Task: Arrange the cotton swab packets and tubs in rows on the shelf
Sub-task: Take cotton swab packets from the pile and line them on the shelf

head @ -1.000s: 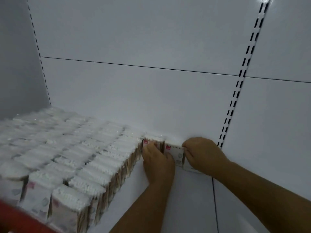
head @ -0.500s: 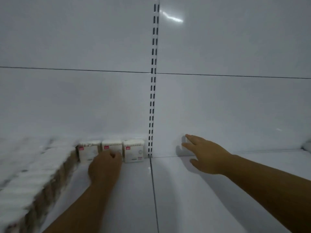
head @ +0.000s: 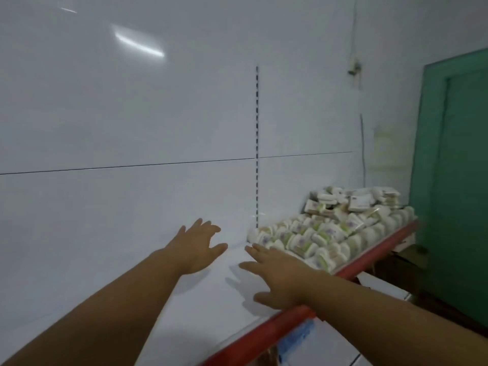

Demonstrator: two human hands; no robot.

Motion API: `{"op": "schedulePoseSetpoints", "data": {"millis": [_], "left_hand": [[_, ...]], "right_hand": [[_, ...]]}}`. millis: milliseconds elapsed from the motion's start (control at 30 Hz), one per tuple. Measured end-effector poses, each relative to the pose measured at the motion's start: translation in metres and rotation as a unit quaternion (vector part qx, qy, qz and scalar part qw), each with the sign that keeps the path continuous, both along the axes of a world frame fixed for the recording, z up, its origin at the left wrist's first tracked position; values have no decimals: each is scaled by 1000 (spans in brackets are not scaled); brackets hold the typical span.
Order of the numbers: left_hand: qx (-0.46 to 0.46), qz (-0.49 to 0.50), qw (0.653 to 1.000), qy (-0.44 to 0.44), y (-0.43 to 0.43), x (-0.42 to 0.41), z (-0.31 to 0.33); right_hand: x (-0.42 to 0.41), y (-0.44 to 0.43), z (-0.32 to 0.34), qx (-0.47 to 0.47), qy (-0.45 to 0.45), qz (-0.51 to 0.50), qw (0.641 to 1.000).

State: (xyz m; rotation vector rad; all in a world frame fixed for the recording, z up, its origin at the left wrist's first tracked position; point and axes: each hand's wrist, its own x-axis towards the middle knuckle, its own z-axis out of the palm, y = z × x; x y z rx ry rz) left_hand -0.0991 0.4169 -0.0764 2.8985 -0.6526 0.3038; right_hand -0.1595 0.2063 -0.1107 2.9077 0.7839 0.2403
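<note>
View has swung right vs 0.5 s ago: the neat rows and the three packets by the back panel are out of shot, and a loose heap now shows at the right. L hand (head: 199, 247), on those packets before, now hangs over bare white shelf (head: 211, 313), fingers spread and straight, holding nothing. Behind it, a slotted upright (head: 257, 143) runs up the back panel (head: 118, 114). R hand (head: 277, 276) is low over the shelf, fingers straight, empty. Its fingertips are just beside the near-left edge of the heap of cotton swab packets and tubs (head: 330, 233); contact unclear. Heap lies jumbled on the shelf's right end, behind the red front lip (head: 369, 260). Green door (head: 454, 180) far right.
</note>
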Motion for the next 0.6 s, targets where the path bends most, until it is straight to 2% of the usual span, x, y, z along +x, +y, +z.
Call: {"op": "schedulePoseSetpoints", "data": {"millis": [67, 200, 433, 500, 600], "left_hand": [[1, -23, 1000, 2, -41, 4, 1], [67, -26, 997, 21, -97, 15, 5], [59, -91, 992, 61, -209, 42, 7], [59, -101, 992, 48, -243, 59, 3], [73, -71, 994, -24, -291, 89, 3]], "right_hand": [[-12, -40, 3, -1, -4, -11, 1000], [-24, -107, 13, 34, -7, -41, 999], [-35, -210, -2, 171, 11, -129, 977], [-35, -240, -9, 155, 9, -139, 978], [-29, -290, -12, 128, 0, -147, 981]]}}
